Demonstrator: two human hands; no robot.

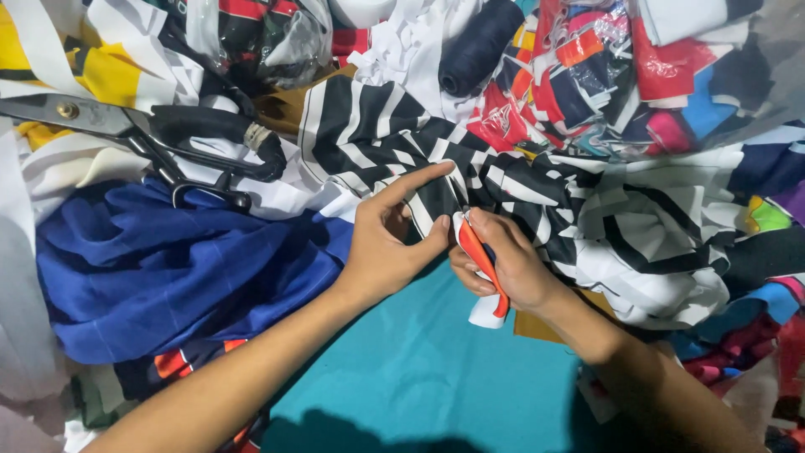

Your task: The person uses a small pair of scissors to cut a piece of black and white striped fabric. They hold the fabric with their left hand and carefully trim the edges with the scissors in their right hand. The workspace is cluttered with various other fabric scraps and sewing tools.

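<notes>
My right hand (pixel 503 264) grips a small orange and white tool (pixel 480 252), its tip against a black and white striped cloth (pixel 386 126). My left hand (pixel 390 239) rests beside it, index finger stretched out onto the striped cloth and thumb touching the tool's upper end. Both hands meet over a teal surface (pixel 419 369), where the striped cloth's edge lies.
Large black-handled scissors (pixel 159 134) lie at the upper left on white cloth. A crumpled blue cloth (pixel 159 277) sits left of my left hand. A dark thread spool (pixel 478 46) and plastic-bagged colourful fabric pieces (pixel 604 67) are at the top. More fabric scraps (pixel 746 335) crowd the right.
</notes>
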